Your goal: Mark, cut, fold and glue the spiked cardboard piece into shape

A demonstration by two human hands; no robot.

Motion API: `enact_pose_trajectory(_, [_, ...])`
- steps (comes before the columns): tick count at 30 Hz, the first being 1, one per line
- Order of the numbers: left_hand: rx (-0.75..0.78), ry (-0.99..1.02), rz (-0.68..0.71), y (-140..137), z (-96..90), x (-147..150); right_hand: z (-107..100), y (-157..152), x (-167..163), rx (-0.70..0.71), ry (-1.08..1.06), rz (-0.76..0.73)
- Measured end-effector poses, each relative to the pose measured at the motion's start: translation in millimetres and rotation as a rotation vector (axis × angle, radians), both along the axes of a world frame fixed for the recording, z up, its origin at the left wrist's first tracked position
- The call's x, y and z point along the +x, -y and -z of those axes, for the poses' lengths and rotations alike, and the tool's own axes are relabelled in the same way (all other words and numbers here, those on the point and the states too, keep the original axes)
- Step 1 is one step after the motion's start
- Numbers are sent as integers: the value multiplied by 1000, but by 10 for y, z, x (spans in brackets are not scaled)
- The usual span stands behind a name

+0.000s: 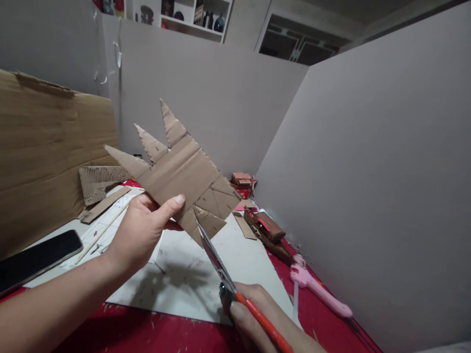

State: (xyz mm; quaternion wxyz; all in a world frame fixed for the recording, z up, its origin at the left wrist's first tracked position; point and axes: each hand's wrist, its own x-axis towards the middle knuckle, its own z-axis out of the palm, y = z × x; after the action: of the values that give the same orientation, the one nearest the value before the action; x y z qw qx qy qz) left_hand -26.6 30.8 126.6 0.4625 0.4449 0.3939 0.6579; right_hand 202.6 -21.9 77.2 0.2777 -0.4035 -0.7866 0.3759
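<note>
My left hand (145,225) grips a flat piece of cardboard (184,169) by its lower edge, thumb on top and fingers beneath. Three pointed spikes stick out at its upper left, and pencilled triangles mark its lower right end. In my right hand (253,314) is a pair of scissors (217,260) with an orange-red handle. Their blades reach the cardboard's lower edge, beside a notch under a cut triangular flap. How far apart the blades stand is hard to make out.
A white board (191,279) lies on a red cloth (147,328). To the left are a phone (40,257), a thin stick (103,233), cardboard scraps (105,203) and a large cardboard sheet (55,147). A pink glue gun (320,287) and a brown model boat (267,230) sit along the right wall.
</note>
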Motion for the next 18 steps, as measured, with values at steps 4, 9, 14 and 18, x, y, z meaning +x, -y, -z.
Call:
enact_pose_trajectory(4, [-55,101,61,-26,74,28,163,-136,24,-31,6,-139])
enact_pose_trajectory(9, [-140,166,134,23,107,93,340,-197,46,-66,-67,-176])
enact_pose_trajectory(14, [-166,185,140,88,131,147,366,-183,48,-73,-75,-167])
enact_pose_trajectory(18, [-180,177,129,126,157,178,340,-190,57,-79,-52,-149])
